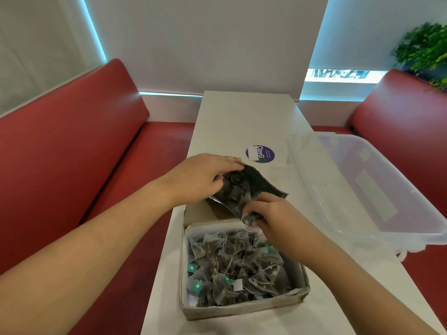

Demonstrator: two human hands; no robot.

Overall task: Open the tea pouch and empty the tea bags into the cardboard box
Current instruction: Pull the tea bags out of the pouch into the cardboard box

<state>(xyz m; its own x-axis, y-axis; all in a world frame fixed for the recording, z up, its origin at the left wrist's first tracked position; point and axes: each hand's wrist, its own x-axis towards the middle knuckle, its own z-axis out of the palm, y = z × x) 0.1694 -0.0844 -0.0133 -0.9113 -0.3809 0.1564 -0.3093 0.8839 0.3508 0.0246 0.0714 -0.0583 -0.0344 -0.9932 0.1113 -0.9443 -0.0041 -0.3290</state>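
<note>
A dark tea pouch is held open and tilted just above the far edge of the cardboard box. My left hand grips the pouch's upper left side. At the pouch's mouth, my right hand is closed on a few tea bags half out of it. The box stands on the white table at the near edge and holds several pyramid tea bags with green and white tags and strings.
A clear plastic bin sits at the right, overhanging the table edge. A round purple sticker lies on the table behind the pouch. Red bench seats flank the table on both sides.
</note>
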